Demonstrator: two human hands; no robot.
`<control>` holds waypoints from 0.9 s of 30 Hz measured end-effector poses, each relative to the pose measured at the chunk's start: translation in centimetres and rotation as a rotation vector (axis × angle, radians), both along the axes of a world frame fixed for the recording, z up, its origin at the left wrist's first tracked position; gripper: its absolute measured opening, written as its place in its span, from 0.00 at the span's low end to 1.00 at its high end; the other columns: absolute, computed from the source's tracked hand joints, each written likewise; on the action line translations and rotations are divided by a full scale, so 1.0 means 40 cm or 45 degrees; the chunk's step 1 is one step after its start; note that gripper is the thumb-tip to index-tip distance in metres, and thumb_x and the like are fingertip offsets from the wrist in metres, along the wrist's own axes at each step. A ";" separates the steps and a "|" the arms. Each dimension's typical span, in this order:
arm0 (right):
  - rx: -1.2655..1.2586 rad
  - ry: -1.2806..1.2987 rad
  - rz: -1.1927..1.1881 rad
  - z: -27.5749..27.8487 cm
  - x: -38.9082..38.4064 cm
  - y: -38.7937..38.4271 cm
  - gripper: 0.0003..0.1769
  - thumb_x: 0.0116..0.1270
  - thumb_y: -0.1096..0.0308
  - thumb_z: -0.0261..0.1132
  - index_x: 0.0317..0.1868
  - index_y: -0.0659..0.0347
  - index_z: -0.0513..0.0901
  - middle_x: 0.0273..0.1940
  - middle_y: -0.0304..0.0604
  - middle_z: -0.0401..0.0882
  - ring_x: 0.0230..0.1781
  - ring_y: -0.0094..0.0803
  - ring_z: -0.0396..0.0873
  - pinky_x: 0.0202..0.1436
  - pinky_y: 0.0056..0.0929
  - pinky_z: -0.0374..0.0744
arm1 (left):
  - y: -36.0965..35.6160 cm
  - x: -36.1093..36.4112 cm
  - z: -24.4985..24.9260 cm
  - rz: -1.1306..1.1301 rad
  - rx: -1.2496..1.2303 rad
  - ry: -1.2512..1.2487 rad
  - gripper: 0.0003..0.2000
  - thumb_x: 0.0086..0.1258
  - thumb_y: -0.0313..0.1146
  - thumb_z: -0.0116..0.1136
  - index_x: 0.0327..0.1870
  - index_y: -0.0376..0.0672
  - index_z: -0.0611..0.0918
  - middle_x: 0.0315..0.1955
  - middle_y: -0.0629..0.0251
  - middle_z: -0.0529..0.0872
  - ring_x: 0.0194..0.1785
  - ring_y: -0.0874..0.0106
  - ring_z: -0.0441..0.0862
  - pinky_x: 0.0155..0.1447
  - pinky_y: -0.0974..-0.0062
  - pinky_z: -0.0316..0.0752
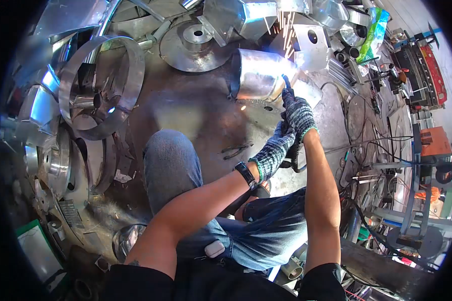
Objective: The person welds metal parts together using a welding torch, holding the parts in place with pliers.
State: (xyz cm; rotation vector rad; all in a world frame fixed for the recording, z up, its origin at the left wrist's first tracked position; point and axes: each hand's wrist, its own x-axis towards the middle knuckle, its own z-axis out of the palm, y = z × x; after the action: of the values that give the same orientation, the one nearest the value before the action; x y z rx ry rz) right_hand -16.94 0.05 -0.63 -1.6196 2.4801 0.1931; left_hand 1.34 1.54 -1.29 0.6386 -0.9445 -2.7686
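Observation:
Both my hands wear grey knitted gloves. My right hand (300,116) is wrapped round a welding torch (287,90), its tip at the side of a shiny metal cylinder (258,75) lying on its side. A bright arc glows at the tip, and sparks fly toward the top of the view. Glare hides the exact contact spot. Just below and to the left, my left hand (276,148) is closed round the rear part of the torch, close against my right hand. A dark cable loops down beside my hands.
A flanged metal disc (196,47) lies left of the cylinder, and a large metal ring (130,95) stands farther left. Pliers (236,149) rest on the floor before my knee. Metal scraps and cables crowd the right, near an orange machine (434,141).

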 end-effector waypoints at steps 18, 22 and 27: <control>-0.101 0.141 0.144 -0.033 -0.016 0.011 0.26 0.76 0.69 0.62 0.72 0.62 0.71 0.39 0.57 0.87 0.35 0.51 0.87 0.38 0.49 0.84 | -0.006 0.009 0.032 0.075 0.046 0.000 0.24 0.85 0.43 0.48 0.79 0.57 0.62 0.53 0.71 0.82 0.46 0.76 0.81 0.42 0.68 0.84; -0.112 0.161 0.193 -0.030 -0.017 0.010 0.22 0.80 0.67 0.57 0.71 0.62 0.72 0.39 0.55 0.88 0.34 0.47 0.88 0.37 0.45 0.85 | -0.005 0.007 0.028 0.045 0.076 -0.014 0.23 0.85 0.41 0.48 0.78 0.54 0.63 0.55 0.68 0.81 0.49 0.76 0.80 0.44 0.69 0.84; -0.095 -0.390 -0.330 0.033 0.037 -0.013 0.20 0.85 0.64 0.52 0.70 0.61 0.74 0.39 0.53 0.88 0.33 0.45 0.88 0.34 0.41 0.86 | 0.005 -0.011 -0.013 0.116 0.034 0.134 0.23 0.86 0.40 0.46 0.78 0.50 0.63 0.58 0.67 0.80 0.53 0.75 0.80 0.52 0.69 0.82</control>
State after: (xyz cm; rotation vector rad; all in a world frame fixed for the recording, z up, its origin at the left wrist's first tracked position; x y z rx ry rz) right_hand -15.45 -0.46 0.68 -1.2249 2.4446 -0.1710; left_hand 0.88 1.72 -1.80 0.5206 -0.8369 -2.7091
